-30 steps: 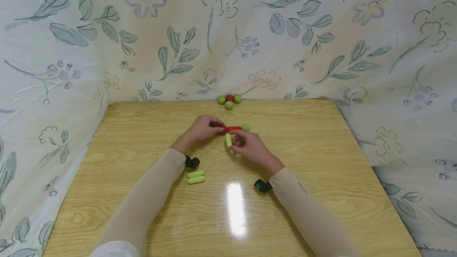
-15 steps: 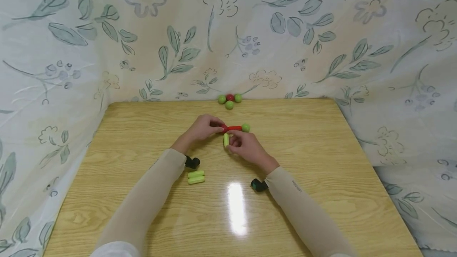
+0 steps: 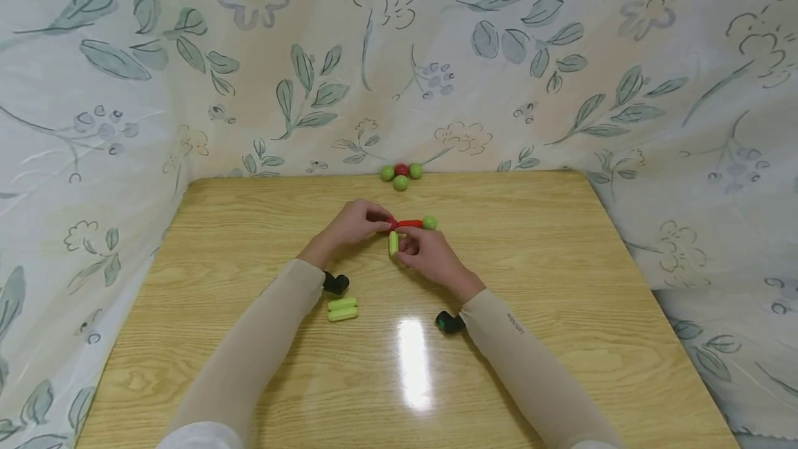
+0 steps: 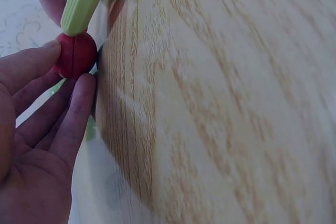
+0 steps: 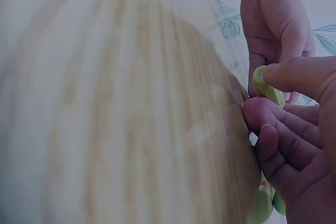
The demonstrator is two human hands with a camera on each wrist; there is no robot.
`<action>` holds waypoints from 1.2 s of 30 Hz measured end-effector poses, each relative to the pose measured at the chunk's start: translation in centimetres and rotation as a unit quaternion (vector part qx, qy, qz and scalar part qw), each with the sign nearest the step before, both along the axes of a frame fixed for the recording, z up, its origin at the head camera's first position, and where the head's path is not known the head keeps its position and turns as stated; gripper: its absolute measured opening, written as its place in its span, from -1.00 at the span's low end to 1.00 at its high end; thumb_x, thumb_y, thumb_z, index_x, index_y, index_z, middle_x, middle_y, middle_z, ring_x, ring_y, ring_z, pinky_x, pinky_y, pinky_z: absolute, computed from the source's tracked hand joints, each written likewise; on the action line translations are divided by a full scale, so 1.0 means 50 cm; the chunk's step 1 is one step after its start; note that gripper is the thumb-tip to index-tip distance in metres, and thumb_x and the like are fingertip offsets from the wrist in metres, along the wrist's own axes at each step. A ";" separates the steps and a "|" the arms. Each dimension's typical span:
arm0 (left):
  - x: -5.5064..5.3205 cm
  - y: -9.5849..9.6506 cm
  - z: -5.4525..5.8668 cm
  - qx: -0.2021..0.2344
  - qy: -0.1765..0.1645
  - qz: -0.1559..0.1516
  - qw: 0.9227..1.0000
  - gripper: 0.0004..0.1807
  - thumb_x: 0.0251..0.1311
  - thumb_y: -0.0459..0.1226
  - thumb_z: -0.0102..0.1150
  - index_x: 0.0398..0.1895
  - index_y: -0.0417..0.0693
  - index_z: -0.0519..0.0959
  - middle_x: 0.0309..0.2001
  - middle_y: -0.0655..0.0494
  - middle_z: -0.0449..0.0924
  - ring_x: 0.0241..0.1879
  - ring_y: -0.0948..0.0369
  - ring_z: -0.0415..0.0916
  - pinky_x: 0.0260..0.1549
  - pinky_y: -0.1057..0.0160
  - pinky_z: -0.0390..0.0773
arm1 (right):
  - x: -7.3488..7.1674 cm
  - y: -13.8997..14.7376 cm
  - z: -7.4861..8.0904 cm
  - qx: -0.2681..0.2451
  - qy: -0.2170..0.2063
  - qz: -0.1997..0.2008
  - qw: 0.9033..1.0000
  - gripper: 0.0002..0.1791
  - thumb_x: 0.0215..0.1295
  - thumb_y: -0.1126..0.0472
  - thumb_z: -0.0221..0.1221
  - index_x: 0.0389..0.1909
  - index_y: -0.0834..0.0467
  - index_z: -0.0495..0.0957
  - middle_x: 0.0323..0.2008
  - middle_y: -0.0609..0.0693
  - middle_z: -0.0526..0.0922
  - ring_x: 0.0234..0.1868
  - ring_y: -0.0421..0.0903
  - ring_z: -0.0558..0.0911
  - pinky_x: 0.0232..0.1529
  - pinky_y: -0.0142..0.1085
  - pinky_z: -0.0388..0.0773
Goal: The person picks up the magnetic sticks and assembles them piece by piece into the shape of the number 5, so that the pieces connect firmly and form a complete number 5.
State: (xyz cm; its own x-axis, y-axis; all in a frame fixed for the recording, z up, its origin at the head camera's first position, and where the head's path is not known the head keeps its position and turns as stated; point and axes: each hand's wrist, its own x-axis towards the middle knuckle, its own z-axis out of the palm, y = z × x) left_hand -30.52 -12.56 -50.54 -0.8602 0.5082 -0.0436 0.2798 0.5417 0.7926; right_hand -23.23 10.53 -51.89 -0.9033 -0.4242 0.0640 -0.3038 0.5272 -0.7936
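Note:
My left hand (image 3: 357,223) pinches a red ball (image 4: 76,55) between thumb and fingertips, low over the table. A red bar (image 3: 410,224) runs rightward from that ball to a green ball (image 3: 429,222). With thumb and fingers, my right hand (image 3: 434,255) pinches a light green ridged bar (image 3: 393,244). One end of this bar meets the red ball in the left wrist view, and its length points toward the person. In the right wrist view the free end of the bar (image 5: 259,74) shows a hole, beside the right thumb.
Two more light green bars (image 3: 342,309) lie side by side near the left forearm. At the table's (image 3: 530,262) back edge sits a cluster of green balls (image 3: 400,183) around a red ball (image 3: 402,170). A floral cloth (image 3: 386,54) hangs behind the table.
My right hand has shifted slightly left, bringing the light green bar in line with the red ball and up against it. The left hand stays in place on the red ball.

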 end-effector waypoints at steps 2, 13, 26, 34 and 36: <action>0.001 0.000 0.002 0.000 0.000 0.001 1.000 -0.77 0.49 -0.23 0.38 0.07 -0.11 0.81 -0.05 0.11 0.81 0.03 0.13 0.68 0.17 0.06 0.60 | 0.000 -0.001 0.001 0.002 -0.002 0.002 1.000 -0.46 0.41 0.23 0.47 0.34 0.28 0.61 -0.25 -0.09 0.73 -0.25 -0.19 0.72 -0.15 -0.25 0.70; 0.001 -0.002 0.005 -0.002 0.000 -0.003 1.000 -0.77 0.51 -0.24 0.36 0.09 -0.14 0.80 -0.04 0.08 0.81 0.03 0.12 0.68 0.14 0.05 0.62 | -0.003 -0.002 -0.004 0.013 0.011 0.009 1.000 -0.53 0.43 0.31 0.42 0.32 0.24 0.63 -0.21 -0.09 0.77 -0.22 -0.20 0.74 -0.13 -0.25 0.71; -0.001 0.000 0.004 -0.009 0.001 -0.004 1.000 -0.79 0.52 -0.26 0.33 0.07 -0.15 0.80 -0.05 0.08 0.80 0.00 0.13 0.68 0.13 0.06 0.62 | -0.004 -0.004 0.003 0.030 0.066 0.080 0.994 -0.62 0.39 0.33 0.45 0.20 0.12 0.75 -0.25 -0.11 0.67 -0.32 -0.16 0.58 -0.23 -0.27 0.60; 0.001 0.001 0.005 -0.012 0.002 -0.006 1.000 -0.78 0.52 -0.26 0.32 0.09 -0.16 0.78 -0.04 0.07 0.80 0.02 0.11 0.68 0.14 0.05 0.62 | -0.006 -0.006 -0.002 0.039 0.071 0.075 0.994 -0.65 0.40 0.31 0.46 0.17 0.10 0.77 -0.24 -0.12 0.67 -0.32 -0.17 0.56 -0.22 -0.28 0.59; 0.001 0.002 0.005 -0.012 0.002 -0.009 1.000 -0.74 0.53 -0.27 0.32 0.16 -0.15 0.76 -0.02 0.06 0.79 0.05 0.10 0.68 0.17 0.04 0.61 | -0.006 -0.006 -0.002 0.040 0.073 0.073 0.994 -0.65 0.39 0.31 0.47 0.17 0.09 0.77 -0.26 -0.12 0.66 -0.33 -0.17 0.56 -0.23 -0.28 0.58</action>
